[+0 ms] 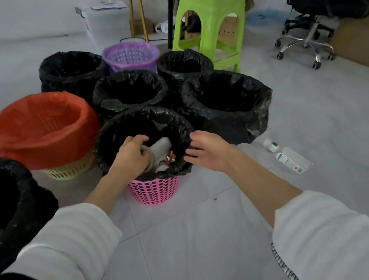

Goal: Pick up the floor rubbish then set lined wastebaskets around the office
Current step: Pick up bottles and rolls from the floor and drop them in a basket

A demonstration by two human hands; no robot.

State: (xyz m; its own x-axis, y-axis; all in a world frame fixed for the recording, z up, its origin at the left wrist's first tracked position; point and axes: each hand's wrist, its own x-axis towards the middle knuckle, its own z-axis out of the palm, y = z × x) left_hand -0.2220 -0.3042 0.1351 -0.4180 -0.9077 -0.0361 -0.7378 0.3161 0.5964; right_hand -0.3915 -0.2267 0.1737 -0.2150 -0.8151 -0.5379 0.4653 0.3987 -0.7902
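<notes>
The rubbish-gathering step looks nearly done. The left hand (pixel 132 155) reaches into the pink perforated plastic wastebasket with a black bag liner (pixel 155 190), fingers curled round a white roll-like piece of rubbish (pixel 160 147) inside. The right hand (pixel 207 151) hovers at the rim, fingers spread, holding nothing. One clear plastic bottle with a white cap (pixel 289 157) lies on the pale tiled floor (pixel 197 248) just to the right — picking it up seems next, before the lined baskets clustered behind get carried out.
</notes>
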